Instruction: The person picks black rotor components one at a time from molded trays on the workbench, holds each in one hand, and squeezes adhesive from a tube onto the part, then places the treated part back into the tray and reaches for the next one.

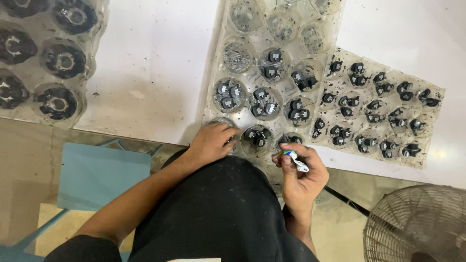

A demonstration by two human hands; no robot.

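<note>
White table [160,73], tray [221,87] under left hand [212,142]

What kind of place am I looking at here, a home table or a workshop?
Most likely a small assembly workshop. Clear blister trays hold many small black parts in round pockets, the white worktable is speckled with grime, and a pedestal fan stands by the bench.
</note>
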